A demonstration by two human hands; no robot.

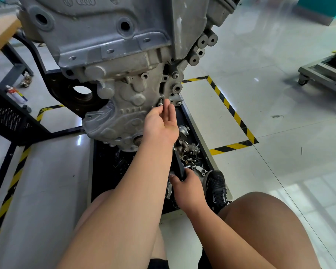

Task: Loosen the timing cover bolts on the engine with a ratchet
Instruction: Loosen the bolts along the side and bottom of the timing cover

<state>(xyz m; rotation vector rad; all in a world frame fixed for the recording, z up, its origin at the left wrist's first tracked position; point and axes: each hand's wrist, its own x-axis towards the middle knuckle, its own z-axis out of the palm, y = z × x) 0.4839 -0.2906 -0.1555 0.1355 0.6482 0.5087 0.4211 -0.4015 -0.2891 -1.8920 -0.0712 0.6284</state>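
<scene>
The grey engine (113,45) hangs on its stand with the timing cover (122,113) facing me. My left hand (160,123) reaches up to the cover's right edge and pinches a bolt (160,102) that sticks out of its hole. Lower down, my right hand (188,188) grips the black handle of the ratchet (179,169). The ratchet's shaft runs up behind my left wrist, and its head is hidden.
A black tray (194,133) under the engine holds several loose metal parts (188,150). My shoe (216,188) rests on its right rim. Yellow-black floor tape (231,111) marks the bay. A spray can (16,95) lies at left, a wheeled cart (324,74) stands at right.
</scene>
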